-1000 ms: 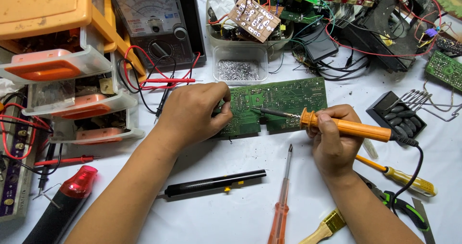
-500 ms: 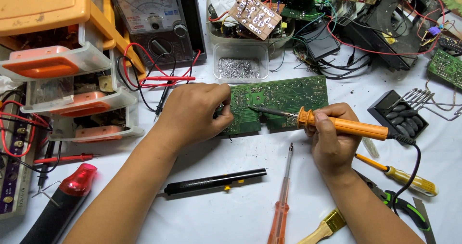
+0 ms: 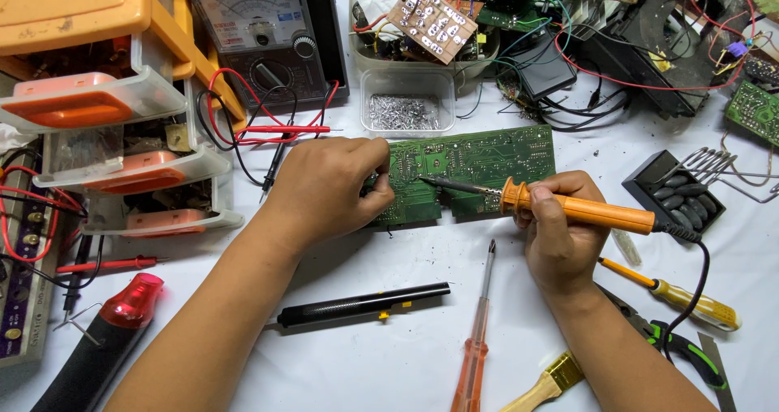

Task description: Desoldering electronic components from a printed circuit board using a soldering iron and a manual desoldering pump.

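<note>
Gripping tight, my right hand (image 3: pixel 560 237) holds the orange soldering iron (image 3: pixel 580 210) like a fat pen. Its thin metal tip points left and touches the green circuit board (image 3: pixel 479 164). My left hand (image 3: pixel 329 189) lies on the left end of that board, fingers curled and pinched at its edge; I cannot tell if something small is between them.

The board lies flat on the white table (image 3: pixel 381 355), between my two hands. Near my arms lie a black pen-shaped tool (image 3: pixel 361 304), a red screwdriver (image 3: pixel 477 339) and a yellow screwdriver (image 3: pixel 673 294). A small clear box of metal bits (image 3: pixel 406 112) sits just behind the board. An orange drawer box (image 3: pixel 105 95) stands on the left, beside a dial meter (image 3: pixel 264 30) with red and black wires.
</note>
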